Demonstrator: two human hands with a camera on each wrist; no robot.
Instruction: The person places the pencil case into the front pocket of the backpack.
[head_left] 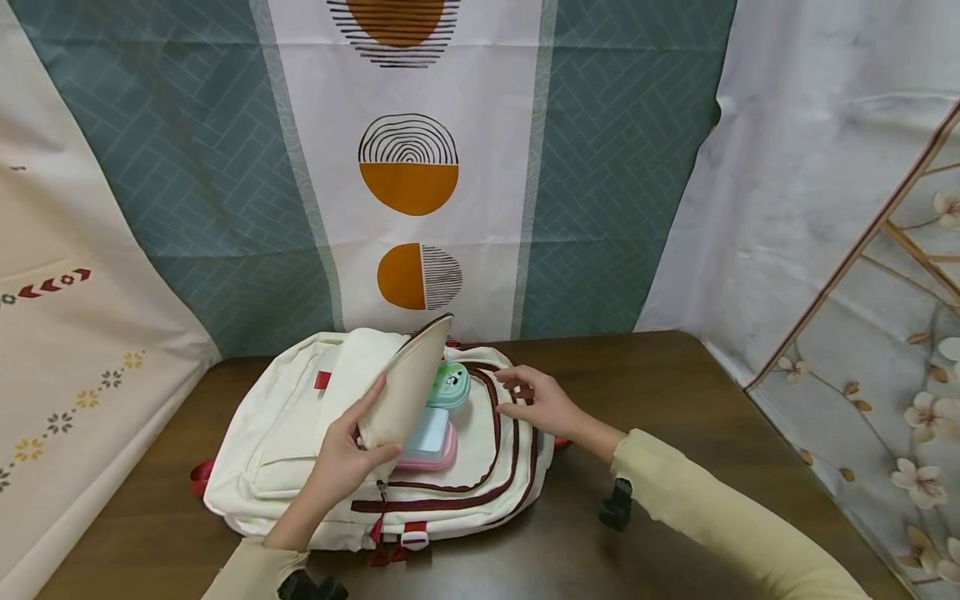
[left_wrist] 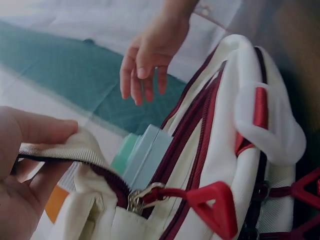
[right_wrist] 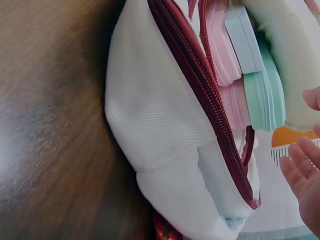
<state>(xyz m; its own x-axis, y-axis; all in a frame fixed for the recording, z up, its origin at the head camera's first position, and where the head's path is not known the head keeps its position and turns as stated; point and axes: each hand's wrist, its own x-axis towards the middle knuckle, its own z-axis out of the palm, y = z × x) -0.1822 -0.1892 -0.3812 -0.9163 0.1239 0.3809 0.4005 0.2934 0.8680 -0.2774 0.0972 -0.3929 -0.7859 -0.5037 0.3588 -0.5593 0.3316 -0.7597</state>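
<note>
A white backpack (head_left: 277, 442) with dark red zips lies on the table. My left hand (head_left: 341, 462) grips the edge of its unzipped pocket flap (head_left: 412, 383) and holds it raised; the left wrist view shows the thumb and fingers (left_wrist: 50, 131) on either side of the fabric. Inside the pocket lie a green case with a cartoon print (head_left: 452, 385), a light blue box (head_left: 429, 432) and pink cases (right_wrist: 222, 55), stacked close together. My right hand (head_left: 551, 408) hovers by the bag's right end, fingers loosely bent, holding nothing.
The brown wooden table (head_left: 615, 375) reaches to a patterned cloth backdrop (head_left: 480, 183). A red zip pull (left_wrist: 215, 207) hangs at the pocket's near corner. White buckle (head_left: 414, 540) and red straps sit along the bag's front side.
</note>
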